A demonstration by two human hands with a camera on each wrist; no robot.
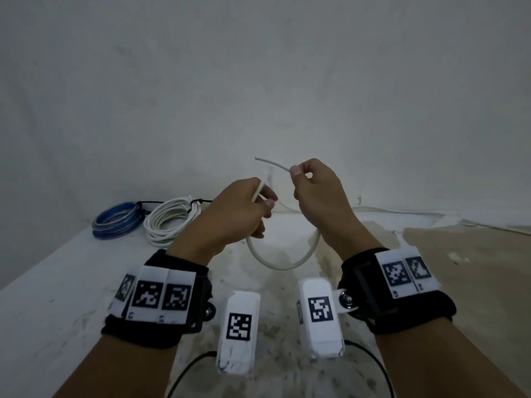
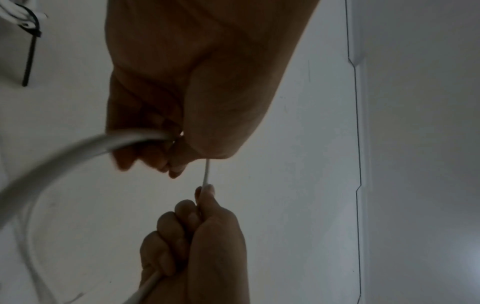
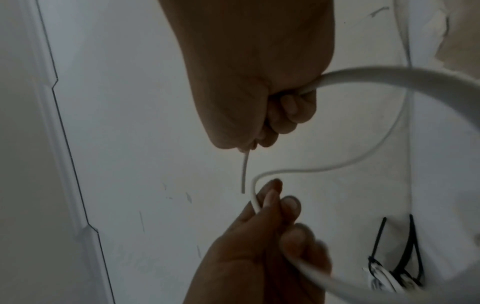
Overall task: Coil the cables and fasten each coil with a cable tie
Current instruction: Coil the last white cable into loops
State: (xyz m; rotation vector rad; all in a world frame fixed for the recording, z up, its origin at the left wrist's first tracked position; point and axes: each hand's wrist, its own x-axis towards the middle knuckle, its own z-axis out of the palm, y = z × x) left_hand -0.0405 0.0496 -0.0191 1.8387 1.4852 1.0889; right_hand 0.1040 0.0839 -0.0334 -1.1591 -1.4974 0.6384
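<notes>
A thin white cable (image 1: 284, 265) hangs in one loop between my hands above the table. My left hand (image 1: 263, 201) grips the loop's left side in curled fingers; the cable (image 2: 78, 152) leaves that fist (image 2: 166, 162) blurred. My right hand (image 1: 297, 171) pinches the cable near its free end (image 1: 257, 158), which sticks out to the upper left. In the right wrist view the short end (image 3: 244, 174) pokes from my right hand (image 3: 249, 144), and the left hand (image 3: 270, 195) holds a bend of the cable below it.
A blue coil (image 1: 117, 222) and a white coil (image 1: 169, 219), each bound with a black tie, lie at the back left of the white table (image 1: 57, 282). More white cable (image 1: 402, 210) trails along the wall to the right. A brown patch (image 1: 474, 282) covers the table's right side.
</notes>
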